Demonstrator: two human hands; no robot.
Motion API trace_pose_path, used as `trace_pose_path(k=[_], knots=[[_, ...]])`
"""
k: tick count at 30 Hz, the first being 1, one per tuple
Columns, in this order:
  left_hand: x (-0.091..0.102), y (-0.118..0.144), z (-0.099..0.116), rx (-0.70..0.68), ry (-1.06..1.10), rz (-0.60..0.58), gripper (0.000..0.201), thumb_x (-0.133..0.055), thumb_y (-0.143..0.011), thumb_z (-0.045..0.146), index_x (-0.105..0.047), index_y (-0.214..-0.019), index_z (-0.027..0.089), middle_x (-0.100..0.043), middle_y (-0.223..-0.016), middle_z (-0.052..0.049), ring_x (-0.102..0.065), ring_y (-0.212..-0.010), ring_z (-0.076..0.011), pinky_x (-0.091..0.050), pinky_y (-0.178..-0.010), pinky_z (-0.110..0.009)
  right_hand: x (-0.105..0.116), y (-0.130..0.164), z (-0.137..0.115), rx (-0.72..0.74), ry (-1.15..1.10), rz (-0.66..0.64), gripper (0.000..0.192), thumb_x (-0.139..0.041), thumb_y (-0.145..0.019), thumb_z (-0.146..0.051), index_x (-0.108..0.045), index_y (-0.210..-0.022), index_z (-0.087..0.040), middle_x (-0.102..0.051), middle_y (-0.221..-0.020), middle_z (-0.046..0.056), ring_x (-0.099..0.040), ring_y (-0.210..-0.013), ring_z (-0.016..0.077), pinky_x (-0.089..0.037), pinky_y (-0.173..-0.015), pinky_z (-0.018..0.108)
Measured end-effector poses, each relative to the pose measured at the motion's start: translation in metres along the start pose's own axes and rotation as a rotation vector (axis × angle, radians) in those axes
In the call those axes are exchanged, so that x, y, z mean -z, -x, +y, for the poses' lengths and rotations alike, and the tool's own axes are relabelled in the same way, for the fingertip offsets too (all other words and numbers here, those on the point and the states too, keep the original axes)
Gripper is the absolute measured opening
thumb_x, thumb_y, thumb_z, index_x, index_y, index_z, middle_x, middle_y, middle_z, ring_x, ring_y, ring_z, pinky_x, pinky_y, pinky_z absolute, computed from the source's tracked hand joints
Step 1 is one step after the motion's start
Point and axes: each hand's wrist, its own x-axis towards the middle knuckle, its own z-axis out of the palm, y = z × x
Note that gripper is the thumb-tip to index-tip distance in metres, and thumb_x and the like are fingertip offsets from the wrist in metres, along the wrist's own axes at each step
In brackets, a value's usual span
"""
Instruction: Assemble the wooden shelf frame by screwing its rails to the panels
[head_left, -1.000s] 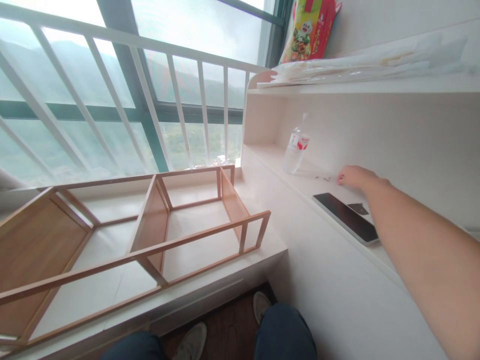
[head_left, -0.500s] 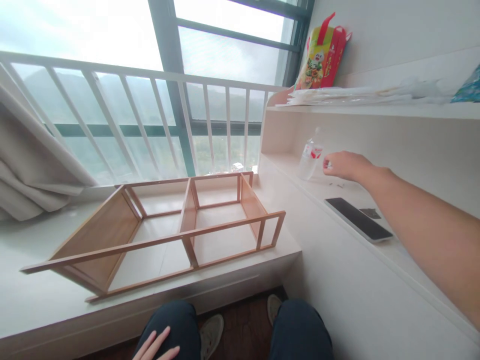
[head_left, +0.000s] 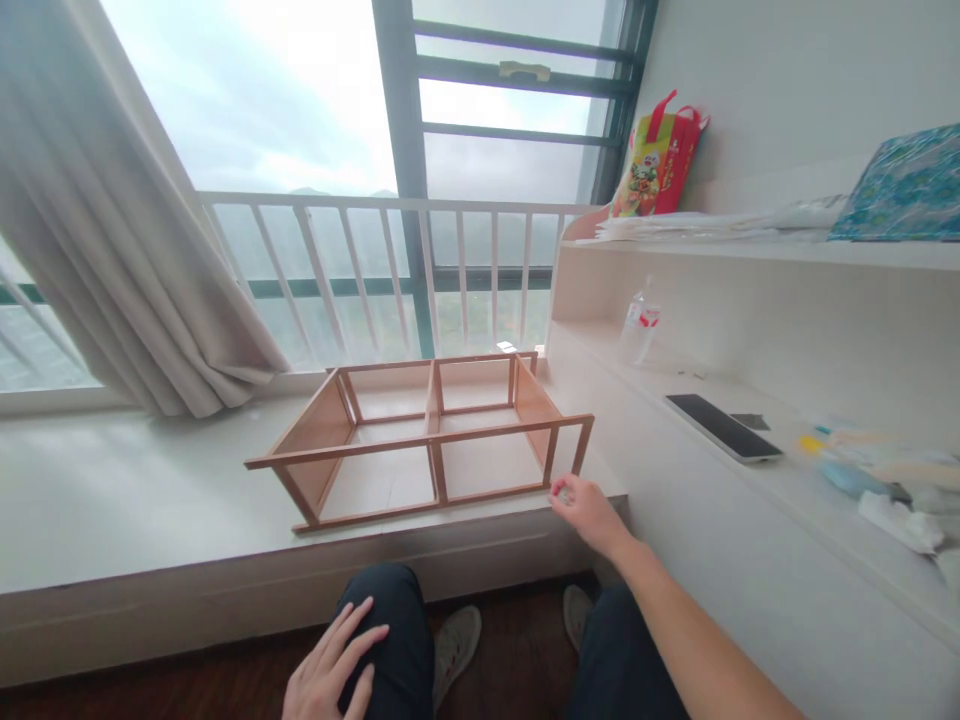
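A wooden rack lies on its side on the wide window ledge, its open face turned up, with two side panels, a middle divider and thin rails already joined into two bays. As far as the frame shows, the main skeleton is together; no shelf boards or back panel can be seen on it, so some fitting seems left, though I cannot tell which parts

The right hand is at the near right corner of the rack, fingers pinched narrow just beside the foot of the right end post. Something small may sit between the fingertips, but it is too tiny to make out. The left hand rests flat and spread on the left knee, holding nothing

On the lower shelf to the right lie a dark phone, a clear water bottle farther back, and a few small dark bits near the bottle that could be screws. Some tubes and wrappers lie at the near right end. The upper shelf carries a red and green bag and flat packets. A curtain hangs at the far left by the window railing
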Motion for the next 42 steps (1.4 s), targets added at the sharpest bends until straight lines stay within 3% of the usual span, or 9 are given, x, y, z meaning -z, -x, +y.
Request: trace_pose_path(k=[6,13,18,21,25,29,31,36,42], knots=[[0.014,0.012,0.003,0.144,0.05,-0.014,0.035,-0.055,-0.097,0.046,-0.082,-0.118,0.039,-0.07,-0.145,0.0,-0.067,-0.135,-0.0295,-0.061,-0.107,-0.049,-0.074,0.073,0.044,-0.065,-0.129,-0.111,0.023,-0.061,-0.082,-0.044,-0.056,-0.077,-0.022,-0.039,-0.051,-0.009,-0.037,-0.049,0.0121,-0.026,-0.054,0.026],[0.037,0.016,0.029,0.26,0.056,-0.056,0.031,-0.057,-0.094,0.04,-0.083,-0.112,0.038,-0.072,-0.143,0.0,-0.067,-0.134,-0.0305,-0.058,-0.11,-0.053,-0.081,0.09,0.056,-0.084,-0.133,-0.26,0.022,-0.06,-0.082,-0.044,-0.057,-0.083,-0.022,-0.042,-0.058,-0.007,-0.038,-0.057,0.0136,-0.026,-0.059,0.027],[0.041,-0.024,0.039,0.424,0.147,-0.048,0.023,-0.059,-0.091,0.04,-0.08,-0.094,0.031,-0.08,-0.117,-0.004,-0.074,-0.113,-0.0303,-0.057,-0.105,-0.057,-0.086,0.095,0.065,-0.064,-0.076,-0.34,0.018,-0.061,-0.084,-0.039,-0.059,-0.083,-0.022,-0.05,-0.064,-0.005,-0.044,-0.062,0.0142,-0.03,-0.062,0.027],[0.021,-0.067,0.036,0.444,0.313,-0.004,0.031,-0.061,-0.088,0.037,-0.076,-0.113,0.026,-0.076,-0.127,-0.008,-0.071,-0.121,-0.0307,-0.054,-0.111,-0.056,-0.095,0.089,0.069,-0.062,-0.067,-0.386,0.018,-0.061,-0.086,-0.039,-0.06,-0.085,-0.021,-0.049,-0.063,-0.005,-0.043,-0.061,0.014,-0.03,-0.062,0.028],[-0.039,-0.137,0.032,0.402,0.418,0.007,0.063,-0.067,-0.089,0.046,-0.058,-0.146,0.018,-0.059,-0.156,-0.018,-0.053,-0.149,-0.0335,-0.04,-0.126,-0.056,-0.11,0.072,0.061,-0.059,-0.091,-0.384,0.02,-0.06,-0.089,-0.041,-0.059,-0.086,-0.02,-0.043,-0.064,-0.006,-0.039,-0.062,0.0135,-0.027,-0.063,0.029],[-0.098,-0.2,0.036,0.387,0.533,0.019,0.083,-0.074,-0.086,0.048,-0.043,-0.157,0.016,-0.041,-0.169,-0.023,-0.035,-0.161,-0.0375,-0.032,-0.13,-0.06,-0.124,0.06,0.041,-0.112,-0.124,-0.427,0.022,-0.057,-0.09,-0.042,-0.057,-0.087,-0.021,-0.035,-0.061,-0.008,-0.034,-0.061,0.0135,-0.024,-0.062,0.029],[-0.115,-0.221,0.039,0.401,0.59,0.005,0.08,-0.073,-0.087,0.043,-0.043,-0.156,0.016,-0.048,-0.164,-0.024,-0.041,-0.157,-0.037,-0.037,-0.127,-0.058,-0.129,0.057,0.032,-0.141,-0.112,-0.469,0.021,-0.057,-0.089,-0.042,-0.057,-0.086,-0.021,-0.036,-0.061,-0.008,-0.034,-0.061,0.0135,-0.023,-0.062,0.029],[-0.126,-0.242,0.049,0.496,0.707,-0.07,0.053,-0.056,-0.095,0.027,-0.049,-0.147,0.018,-0.075,-0.124,-0.016,-0.073,-0.109,-0.0283,-0.058,-0.097,-0.045,-0.137,0.049,0.028,-0.183,-0.077,-0.489,0.019,-0.059,-0.087,-0.041,-0.058,-0.086,-0.022,-0.039,-0.06,-0.007,-0.037,-0.061,0.0137,-0.023,-0.062,0.029],[-0.121,-0.245,0.057,0.572,0.773,-0.092,0.033,-0.052,-0.092,0.018,-0.059,-0.124,0.02,-0.075,-0.107,-0.01,-0.071,-0.093,-0.024,-0.055,-0.086,-0.038,-0.141,0.041,0.033,-0.222,-0.089,-0.463,0.021,-0.058,-0.09,-0.041,-0.058,-0.086,-0.021,-0.034,-0.059,-0.008,-0.033,-0.058,0.0125,-0.02,-0.06,0.03]])
